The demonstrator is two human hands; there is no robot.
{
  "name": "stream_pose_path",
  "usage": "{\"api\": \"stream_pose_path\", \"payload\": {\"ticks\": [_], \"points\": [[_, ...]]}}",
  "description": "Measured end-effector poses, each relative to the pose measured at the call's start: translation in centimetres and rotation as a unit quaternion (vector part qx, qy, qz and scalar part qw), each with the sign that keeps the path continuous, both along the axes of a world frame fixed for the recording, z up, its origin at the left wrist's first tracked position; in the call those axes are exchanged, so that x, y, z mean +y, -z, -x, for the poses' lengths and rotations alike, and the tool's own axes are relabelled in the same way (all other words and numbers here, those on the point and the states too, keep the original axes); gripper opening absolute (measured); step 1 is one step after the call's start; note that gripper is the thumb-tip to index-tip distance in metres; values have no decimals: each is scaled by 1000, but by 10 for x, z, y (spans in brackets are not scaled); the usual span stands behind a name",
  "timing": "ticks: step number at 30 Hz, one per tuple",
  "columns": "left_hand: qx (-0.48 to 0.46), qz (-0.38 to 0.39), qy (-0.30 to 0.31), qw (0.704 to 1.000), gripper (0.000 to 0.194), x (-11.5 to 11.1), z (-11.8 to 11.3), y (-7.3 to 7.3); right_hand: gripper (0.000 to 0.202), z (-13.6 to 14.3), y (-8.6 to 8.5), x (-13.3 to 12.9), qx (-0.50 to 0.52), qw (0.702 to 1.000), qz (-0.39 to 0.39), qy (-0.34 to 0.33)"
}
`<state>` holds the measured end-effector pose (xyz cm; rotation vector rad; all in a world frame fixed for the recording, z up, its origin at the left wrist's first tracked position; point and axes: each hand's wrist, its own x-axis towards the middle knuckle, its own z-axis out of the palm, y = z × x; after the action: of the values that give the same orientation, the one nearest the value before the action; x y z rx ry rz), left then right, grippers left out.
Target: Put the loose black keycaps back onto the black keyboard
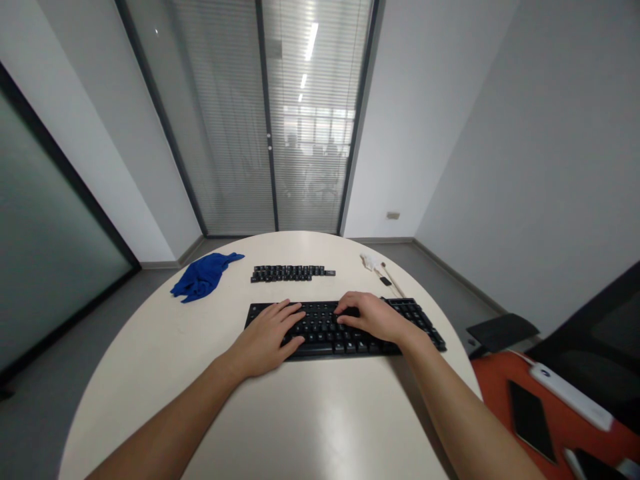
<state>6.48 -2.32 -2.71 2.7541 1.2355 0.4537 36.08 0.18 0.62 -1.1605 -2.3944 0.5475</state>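
A black keyboard (320, 348) lies on the round table, with bare key positions showing along part of its upper area. Across its left end rests my left hand (267, 337), palm down with the fingers spread. My right hand (373, 315) is over the middle of the keyboard, its thumb and index finger bent towards each other at the keys. Whatever is between those fingertips is too small to make out. Just beyond the keyboard, several loose black keycaps (283, 273) are set out in rows.
A crumpled blue cloth (203, 277) lies at the table's left. At the back right are a white crumpled piece (370, 262), a small black item (385, 281) and thin sticks (395, 280). An orange chair (500, 380) with a phone (531, 420) on it stands right of the table (280, 413).
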Motion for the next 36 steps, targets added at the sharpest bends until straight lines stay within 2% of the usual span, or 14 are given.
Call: {"api": "stream_pose_path", "payload": {"ticks": [8, 24, 36], "points": [[1, -3, 1, 1000, 51, 0, 0, 1, 14, 0, 1, 1, -14, 1000, -4, -2], [-3, -3, 2, 1000, 50, 0, 0, 0, 15, 4, -2, -4, -36, 998, 0, 43], [-12, -1, 5, 1000, 50, -1, 0, 0, 15, 4, -1, -3, -9, 999, 10, 36]]}}
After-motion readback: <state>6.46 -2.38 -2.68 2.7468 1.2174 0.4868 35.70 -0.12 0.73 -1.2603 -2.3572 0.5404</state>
